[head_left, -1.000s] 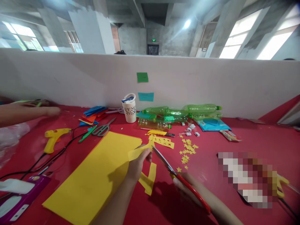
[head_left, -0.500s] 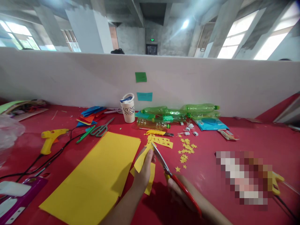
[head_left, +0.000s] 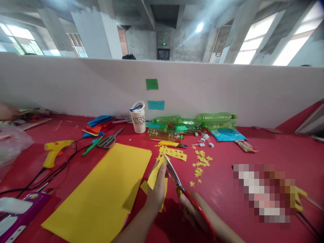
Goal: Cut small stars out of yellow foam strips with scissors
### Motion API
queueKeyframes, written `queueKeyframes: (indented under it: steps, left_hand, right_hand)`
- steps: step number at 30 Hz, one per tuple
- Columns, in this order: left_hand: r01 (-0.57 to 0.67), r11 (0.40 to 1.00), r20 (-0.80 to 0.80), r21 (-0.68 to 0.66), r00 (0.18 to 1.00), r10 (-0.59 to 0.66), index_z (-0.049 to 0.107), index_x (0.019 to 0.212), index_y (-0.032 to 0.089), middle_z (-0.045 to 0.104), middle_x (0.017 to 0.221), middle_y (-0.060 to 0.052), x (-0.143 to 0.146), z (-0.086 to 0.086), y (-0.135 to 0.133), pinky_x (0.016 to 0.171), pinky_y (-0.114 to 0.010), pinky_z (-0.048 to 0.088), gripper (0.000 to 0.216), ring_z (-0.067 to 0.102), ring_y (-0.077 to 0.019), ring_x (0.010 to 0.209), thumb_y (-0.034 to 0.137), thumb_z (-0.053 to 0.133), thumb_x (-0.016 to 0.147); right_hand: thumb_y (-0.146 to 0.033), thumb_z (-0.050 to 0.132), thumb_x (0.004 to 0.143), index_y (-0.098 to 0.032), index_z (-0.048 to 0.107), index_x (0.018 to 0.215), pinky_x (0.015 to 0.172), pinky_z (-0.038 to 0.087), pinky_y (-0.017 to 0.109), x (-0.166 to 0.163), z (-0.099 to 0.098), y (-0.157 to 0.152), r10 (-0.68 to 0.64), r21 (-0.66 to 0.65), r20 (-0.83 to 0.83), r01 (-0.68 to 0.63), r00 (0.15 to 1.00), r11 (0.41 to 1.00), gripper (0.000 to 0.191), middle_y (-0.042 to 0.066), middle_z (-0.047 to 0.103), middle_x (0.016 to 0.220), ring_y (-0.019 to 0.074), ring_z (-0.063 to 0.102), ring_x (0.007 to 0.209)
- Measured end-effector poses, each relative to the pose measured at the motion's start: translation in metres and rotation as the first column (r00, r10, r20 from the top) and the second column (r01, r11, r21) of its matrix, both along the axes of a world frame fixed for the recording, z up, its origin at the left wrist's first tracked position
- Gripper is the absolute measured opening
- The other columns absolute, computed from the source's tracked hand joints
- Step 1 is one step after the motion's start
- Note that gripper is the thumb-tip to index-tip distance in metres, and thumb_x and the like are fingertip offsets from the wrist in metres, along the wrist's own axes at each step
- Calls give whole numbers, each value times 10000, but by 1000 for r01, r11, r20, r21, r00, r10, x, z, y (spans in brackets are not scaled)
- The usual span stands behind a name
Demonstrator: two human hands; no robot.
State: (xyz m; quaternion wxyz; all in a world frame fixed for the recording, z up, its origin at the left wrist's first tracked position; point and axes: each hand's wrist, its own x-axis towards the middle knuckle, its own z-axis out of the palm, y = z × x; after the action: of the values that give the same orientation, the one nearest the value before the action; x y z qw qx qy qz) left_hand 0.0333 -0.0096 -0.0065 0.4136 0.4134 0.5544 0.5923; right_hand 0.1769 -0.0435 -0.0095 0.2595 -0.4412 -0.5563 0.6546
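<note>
My left hand (head_left: pixel 159 180) pinches a small piece of yellow paper (head_left: pixel 153 175), its upper end beside the scissor tips. In my right hand (head_left: pixel 191 206) are red-handled scissors (head_left: pixel 174 172), their blades pointing up and left at the paper; I cannot tell how far the blades are apart. Beneath my left hand lies another yellow paper strip (head_left: pixel 164 195). Just beyond are yellow strips with star-shaped holes (head_left: pixel 177 154). Small cut yellow paper stars (head_left: pixel 201 162) lie in a loose group to the right. A stack of yellow sheets (head_left: pixel 101 192) is left of my left hand.
Behind stand a white cup (head_left: pixel 138 119), green plastic bottles (head_left: pixel 177 119) and a yellow utility knife (head_left: pixel 169 144). At left are a glue gun (head_left: pixel 54 152) with cables, green-grey scissors (head_left: pixel 110 140) and a purple power strip (head_left: pixel 27 212). Another person's hand (head_left: pixel 7 112) shows at the far left.
The yellow paper in my left hand has tilted and curved slightly. My right hand and the scissors have shifted a little left and down. Another person's hand has appeared at the far left.
</note>
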Motion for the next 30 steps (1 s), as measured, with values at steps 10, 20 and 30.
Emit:
queueKeyframes:
  steps: [10,20,30]
  left_hand:
    - [-19,999,10,40,1000,18,506,610,182,538,608,4,2,-2,1,654,-246,401,316,521,-132,619,400,413,818]
    - [8,1000,40,2,999,-8,523,600,182,548,610,-5,1,-5,3,669,-260,408,331,521,-139,623,410,413,812]
    - [-27,995,70,-99,997,34,578,560,188,597,615,-18,-3,-15,5,666,-268,415,342,546,-155,635,430,467,775]
  right_hand:
    - [-634,385,760,-181,369,603,381,330,181,-3,8,2,-12,9,58,11,998,1000,480,-66,361,420,57,344,365]
    - [-671,393,725,-186,361,608,345,307,174,-4,8,2,-38,-24,84,40,996,999,500,-85,344,367,46,324,286]
    - [-680,386,715,-183,371,610,310,281,153,-2,5,4,-44,-38,126,49,991,998,509,-93,348,362,33,308,269]
